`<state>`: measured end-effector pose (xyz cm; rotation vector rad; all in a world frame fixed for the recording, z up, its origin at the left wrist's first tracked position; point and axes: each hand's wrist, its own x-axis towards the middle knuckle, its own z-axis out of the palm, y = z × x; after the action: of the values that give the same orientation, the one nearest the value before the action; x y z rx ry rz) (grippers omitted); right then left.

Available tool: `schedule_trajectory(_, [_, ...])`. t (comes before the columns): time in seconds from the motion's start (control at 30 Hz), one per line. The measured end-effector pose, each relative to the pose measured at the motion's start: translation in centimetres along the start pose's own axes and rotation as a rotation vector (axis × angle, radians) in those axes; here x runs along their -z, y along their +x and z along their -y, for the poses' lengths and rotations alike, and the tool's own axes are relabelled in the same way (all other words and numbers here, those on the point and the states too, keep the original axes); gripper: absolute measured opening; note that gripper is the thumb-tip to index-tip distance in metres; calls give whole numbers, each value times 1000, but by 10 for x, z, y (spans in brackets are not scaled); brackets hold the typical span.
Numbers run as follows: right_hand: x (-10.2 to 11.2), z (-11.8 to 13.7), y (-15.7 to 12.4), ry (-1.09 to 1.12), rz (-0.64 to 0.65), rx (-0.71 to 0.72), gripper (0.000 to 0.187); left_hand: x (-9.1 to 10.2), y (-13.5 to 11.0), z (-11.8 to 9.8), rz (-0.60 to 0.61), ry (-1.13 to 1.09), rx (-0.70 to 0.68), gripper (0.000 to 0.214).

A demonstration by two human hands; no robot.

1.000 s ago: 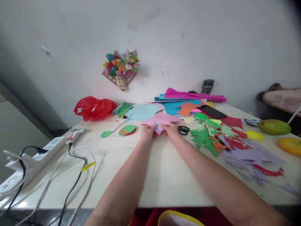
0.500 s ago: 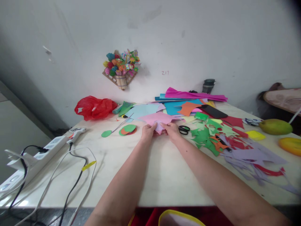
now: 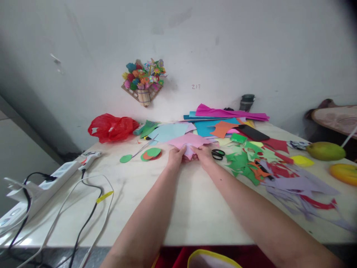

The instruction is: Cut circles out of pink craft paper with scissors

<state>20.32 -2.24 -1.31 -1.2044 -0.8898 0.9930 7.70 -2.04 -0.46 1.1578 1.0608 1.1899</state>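
Note:
Both arms reach out over the pale table. My left hand and my right hand pinch the near edge of a pink paper sheet, with a small lilac piece of paper folded between the fingers. Black-handled scissors lie just right of my right hand. Green and orange paper discs lie left of my left hand, beside a thin stick.
Coloured sheets are stacked at the back. Paper scraps cover the right side. A red plastic bag, a glue gun, a power strip with cables, a dark phone, fruit and a wall flower ornament are around.
Barely anything has moved. The fingers of both hands shifted slightly on the pink paper's near edge.

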Motion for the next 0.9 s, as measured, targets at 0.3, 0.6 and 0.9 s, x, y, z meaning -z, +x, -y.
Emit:
schedule_trajectory(0.3, [-3,8,-7,108,-9,-21,40,1,-1,1,-11,-40,-64,38])
schedule_trajectory(0.6, [-3,9,-7,114,-13,-47,40,4,-6,-6,57,-210,-21,41])
schedule_trajectory(0.9, [-3,9,-8,44,-17,-2,41,7,-3,-4,121,-185,13,37])
